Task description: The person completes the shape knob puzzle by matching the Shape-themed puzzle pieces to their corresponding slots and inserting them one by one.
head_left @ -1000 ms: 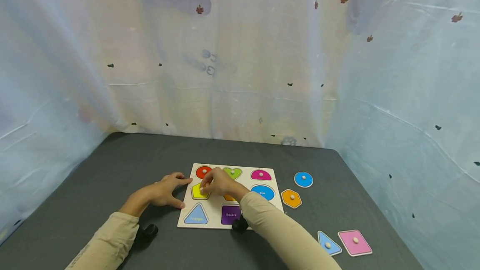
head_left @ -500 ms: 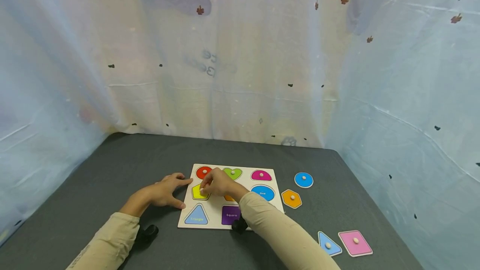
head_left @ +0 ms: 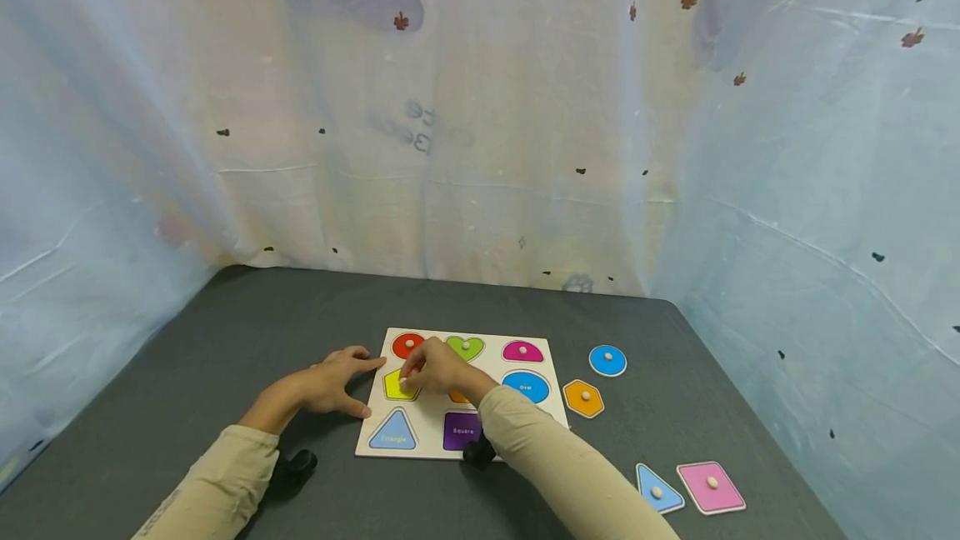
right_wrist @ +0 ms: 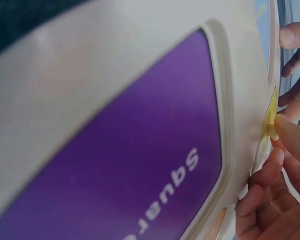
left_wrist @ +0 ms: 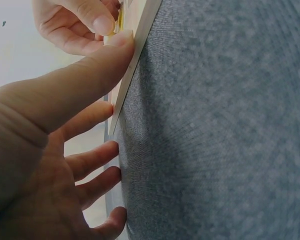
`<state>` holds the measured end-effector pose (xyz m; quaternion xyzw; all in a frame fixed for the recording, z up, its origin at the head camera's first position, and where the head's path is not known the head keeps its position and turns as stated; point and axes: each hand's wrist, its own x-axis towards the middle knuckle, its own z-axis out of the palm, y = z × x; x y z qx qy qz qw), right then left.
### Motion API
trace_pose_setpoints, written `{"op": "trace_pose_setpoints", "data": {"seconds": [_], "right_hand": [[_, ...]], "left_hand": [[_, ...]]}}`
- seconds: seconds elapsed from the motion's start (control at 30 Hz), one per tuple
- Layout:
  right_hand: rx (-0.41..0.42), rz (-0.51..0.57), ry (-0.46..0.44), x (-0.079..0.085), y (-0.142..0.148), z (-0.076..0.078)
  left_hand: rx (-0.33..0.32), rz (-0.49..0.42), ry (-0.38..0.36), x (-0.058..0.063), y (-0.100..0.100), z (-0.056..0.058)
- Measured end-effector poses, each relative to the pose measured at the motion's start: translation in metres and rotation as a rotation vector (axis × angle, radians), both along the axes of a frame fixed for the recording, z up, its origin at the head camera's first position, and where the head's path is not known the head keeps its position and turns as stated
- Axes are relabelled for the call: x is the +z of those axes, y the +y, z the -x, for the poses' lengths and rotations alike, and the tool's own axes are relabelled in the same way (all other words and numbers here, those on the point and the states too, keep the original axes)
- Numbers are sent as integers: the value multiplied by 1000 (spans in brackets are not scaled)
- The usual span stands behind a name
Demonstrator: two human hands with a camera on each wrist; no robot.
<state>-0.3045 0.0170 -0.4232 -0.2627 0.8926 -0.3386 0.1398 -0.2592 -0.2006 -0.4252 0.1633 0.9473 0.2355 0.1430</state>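
Note:
A white shape-puzzle board (head_left: 430,432) lies on the dark table. My right hand (head_left: 444,369) reaches over it and pinches the knob of the yellow pentagon puzzle piece (head_left: 394,385), which lies at the middle left of the board. The right wrist view shows the thumb and fingers at this yellow piece (right_wrist: 270,114), beyond the purple square recess (right_wrist: 140,145). My left hand (head_left: 324,384) rests at the board's left side, fingers spread. In the left wrist view its thumb (left_wrist: 105,57) touches the board edge (left_wrist: 132,72), with the index fingertip farther along that edge.
Red circle (head_left: 406,345), green heart (head_left: 467,347) and magenta semicircle (head_left: 522,350) pieces sit in the top row. Right of the board lie a blue round piece (head_left: 607,360), an orange hexagon (head_left: 582,398), a blue triangle (head_left: 657,490) and a pink square (head_left: 710,487).

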Motion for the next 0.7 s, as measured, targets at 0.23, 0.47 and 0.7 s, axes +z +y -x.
{"op": "trace_pose_setpoints", "data": {"seconds": [0.23, 0.47, 0.7], "right_hand": [[5, 1, -31, 2, 1, 0], [14, 25, -47, 4, 5, 3], [35, 45, -41, 12, 12, 4]], "left_hand": [[3, 2, -3, 0, 0, 0], [11, 7, -15, -2, 0, 2], [7, 15, -13, -3, -1, 3]]}}
